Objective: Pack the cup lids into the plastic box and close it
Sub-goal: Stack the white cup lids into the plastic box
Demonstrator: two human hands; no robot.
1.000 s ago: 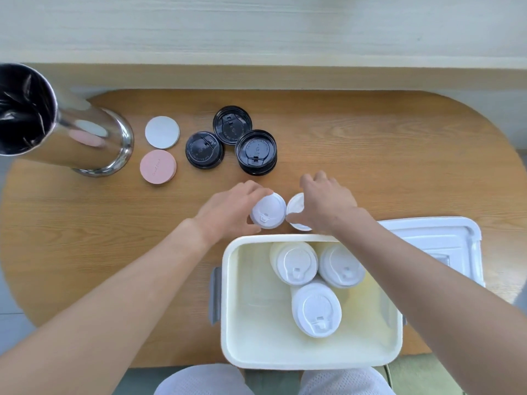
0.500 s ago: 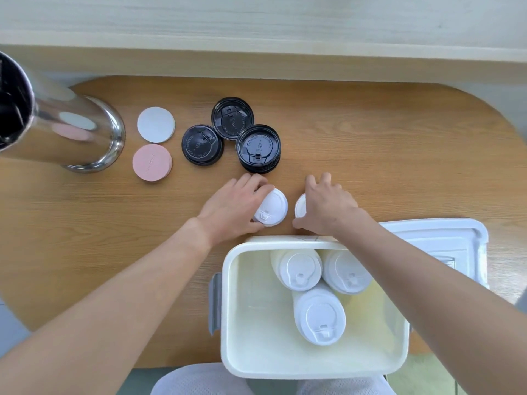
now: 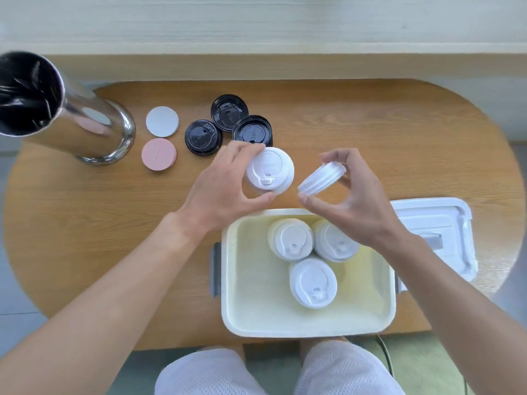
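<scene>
From the head camera, looking down past the person's knees: the left hand (image 3: 225, 183) is clamped on a small stack of white lids (image 3: 269, 171), fingers over the far edge and thumb under the near one, held flat and lifted off the desk (image 3: 370, 124). The right hand (image 3: 350, 195) pinches a second white stack (image 3: 322, 178), tilted nearly on edge. Both stacks hang just beyond the far rim of the plastic box (image 3: 308, 327), which sits open at the desk's near edge with three white lid stacks (image 3: 312, 282) inside, crowded toward its far right.

The tilted stack worries me most. Held by its rim at that slant, the nested lids could slide apart and scatter, I'd guess, if the pinch loosens. The left stack might also clip the box rim on the way in.

Three black lids (image 3: 202, 136) lie beyond the left hand, not yet packed, next to a white coaster (image 3: 162, 121), a pink coaster (image 3: 158, 154) and a steel tumbler (image 3: 65, 121). The box cover (image 3: 436, 212) lies right of the box, partly under the right forearm.
</scene>
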